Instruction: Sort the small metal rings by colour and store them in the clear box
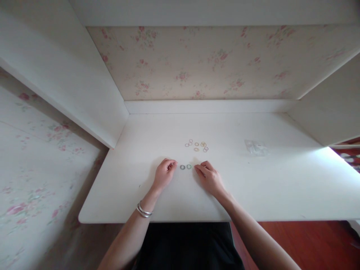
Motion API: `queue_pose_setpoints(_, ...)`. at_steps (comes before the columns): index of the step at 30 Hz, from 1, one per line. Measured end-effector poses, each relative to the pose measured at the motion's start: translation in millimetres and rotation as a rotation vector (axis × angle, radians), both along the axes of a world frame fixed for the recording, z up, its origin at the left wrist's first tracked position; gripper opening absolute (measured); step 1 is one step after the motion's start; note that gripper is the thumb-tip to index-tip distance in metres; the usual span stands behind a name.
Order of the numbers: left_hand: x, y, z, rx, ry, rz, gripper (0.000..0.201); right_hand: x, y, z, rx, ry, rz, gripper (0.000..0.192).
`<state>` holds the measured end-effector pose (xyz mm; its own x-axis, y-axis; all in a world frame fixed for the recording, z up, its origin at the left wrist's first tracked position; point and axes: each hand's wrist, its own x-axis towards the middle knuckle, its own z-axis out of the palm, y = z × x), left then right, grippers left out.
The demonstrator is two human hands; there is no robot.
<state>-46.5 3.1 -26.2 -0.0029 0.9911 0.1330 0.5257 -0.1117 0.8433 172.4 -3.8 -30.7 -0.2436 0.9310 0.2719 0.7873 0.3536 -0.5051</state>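
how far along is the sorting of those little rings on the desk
Early, it seems. Looks done: two darker rings, one greyish and one green, lie side by side apart from the rest. In hand: the left hand and right hand rest on the white desk either side of that pair, holding nothing visible. Left: a loose cluster of yellowish rings lies farther back, untouched. A clear plastic bag lies to the right.

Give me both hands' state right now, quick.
Left hand: fingers curled, resting on the table, holding nothing visible.
Right hand: fingers loosely bent beside the two small rings, nothing visibly held.
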Motion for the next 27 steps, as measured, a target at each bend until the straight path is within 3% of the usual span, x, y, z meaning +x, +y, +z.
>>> queue_pose_setpoints(8,0.8,-1.2,0.3,-0.008,0.012,-0.003,0.027,1.0,1.5,-2.7,0.004,-0.102,0.019,0.027)
queue_pose_setpoints(12,1.5,0.0,1.2,-0.027,0.038,-0.022,0.026,7.1,-1.1,2.6,0.006,-0.017,0.003,0.028)
queue_pose_setpoints(16,7.7,7.7,8.8,-0.037,0.097,-0.096,0.023,20.7,-4.0,3.1,-0.009,0.116,-0.114,0.029)
queue_pose_setpoints(21,38.6,29.9,22.6,0.03,0.272,-0.242,0.019,30.7,-5.1,-1.5,-0.043,0.239,-0.233,0.031)
queue_pose_setpoints(27,78.6,64.8,24.1,0.04,0.513,-0.268,0.019,30.3,-5.9,-0.2,-0.06,0.229,-0.219,0.032)
